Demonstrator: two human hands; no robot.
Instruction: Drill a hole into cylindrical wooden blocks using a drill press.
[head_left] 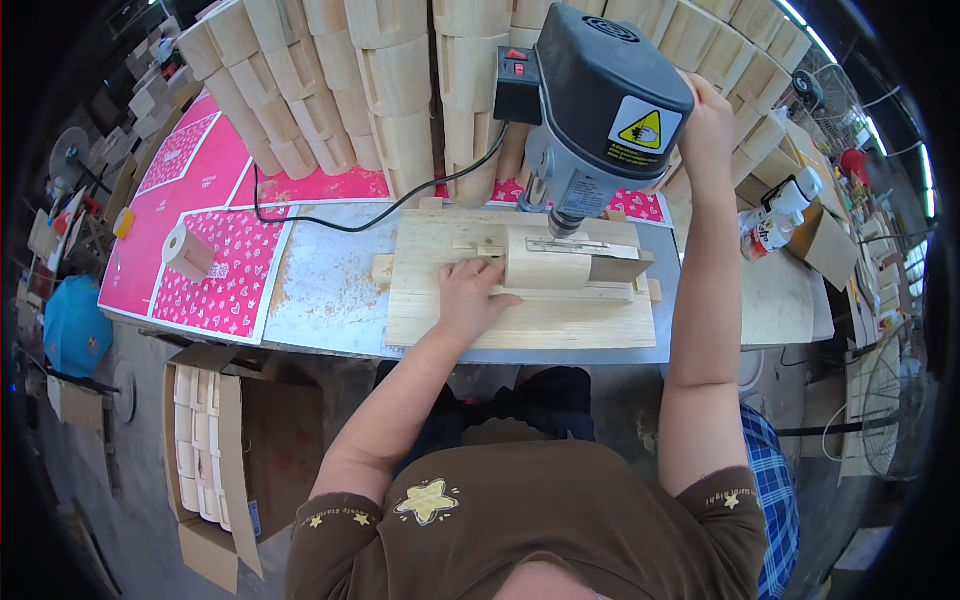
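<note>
A drill press (610, 110) with a dark housing and a grey body stands over a pale wooden jig board (430, 325). Under its chuck (566, 222) lies a rounded wooden block (545, 262), set in the jig with a metal strip along it. My left hand (470, 300) grips the block's left end, its thumb along the near side and its fingers curled at the far side. Raised at the right of the drill press head, my right hand (708, 120) is closed, with its fingers partly behind the housing; what it grips is hidden.
Tall stacks of wooden blocks (390, 80) line the back of the table. A black cable (350, 228) loops across the left side, near a small wooden roll-shaped piece (188, 252). Bottles (768, 235) stand at the right. An open carton (232, 440) holding blocks sits below the left edge.
</note>
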